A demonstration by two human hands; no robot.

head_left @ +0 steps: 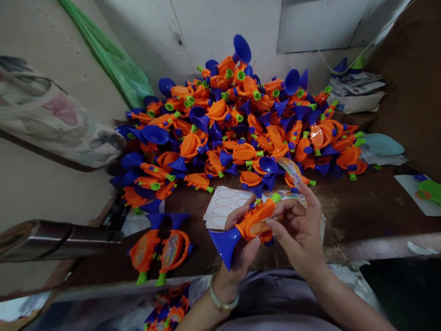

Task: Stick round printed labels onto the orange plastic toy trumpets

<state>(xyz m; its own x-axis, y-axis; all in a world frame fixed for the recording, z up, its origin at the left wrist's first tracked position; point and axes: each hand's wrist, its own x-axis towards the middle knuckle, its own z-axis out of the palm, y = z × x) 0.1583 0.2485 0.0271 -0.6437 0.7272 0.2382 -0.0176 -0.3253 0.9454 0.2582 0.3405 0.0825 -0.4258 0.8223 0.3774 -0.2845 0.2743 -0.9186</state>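
An orange toy trumpet (257, 220) with a blue bell and a green mouthpiece is held tilted above the table's front edge. My left hand (243, 257), with a pale bangle at its wrist, is closed round it near the bell. My right hand (298, 225) pinches at the toy's oval face with thumb and fingers, where something clear or shiny shows. A printed oval sticker (290, 171) sticks up from my raised right index fingertip. Behind the toy lie sticker sheets (223, 204) with empty oval outlines.
A large pile of similar toy trumpets (217, 110) covers the table's back. Two stickered trumpets (172, 250) lie at the front left, beside a metal flask (55, 239). Blue plates (384, 145) and stacked papers (358, 92) are at the right. More toys (168, 308) show below the edge.
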